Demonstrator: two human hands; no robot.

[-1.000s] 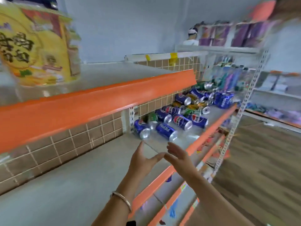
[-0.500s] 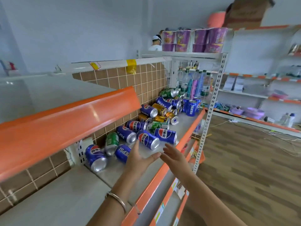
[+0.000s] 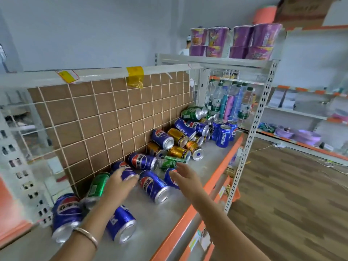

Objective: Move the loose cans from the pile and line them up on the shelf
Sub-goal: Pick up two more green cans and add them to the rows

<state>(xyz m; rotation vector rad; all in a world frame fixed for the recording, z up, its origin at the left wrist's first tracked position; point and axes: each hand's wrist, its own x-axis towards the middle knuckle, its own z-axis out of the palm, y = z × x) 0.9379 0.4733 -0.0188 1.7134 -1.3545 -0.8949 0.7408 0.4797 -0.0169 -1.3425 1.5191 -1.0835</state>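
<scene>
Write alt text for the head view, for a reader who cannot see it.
Two bare hands reach over a grey shelf toward loose blue, green and gold cans lying on their sides against a brown tiled panel. The left hand touches one blue can; the right hand hovers open. A few blue cans stand upright at the far end.

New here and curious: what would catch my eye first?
A jumble of blue, green and gold cans lies tipped over along the tiled back of the grey shelf. Nearer the camera, the left hand and right hand reach open-fingered over the nearest of them. Purple cups are stacked on the top shelf, upper right.
</scene>
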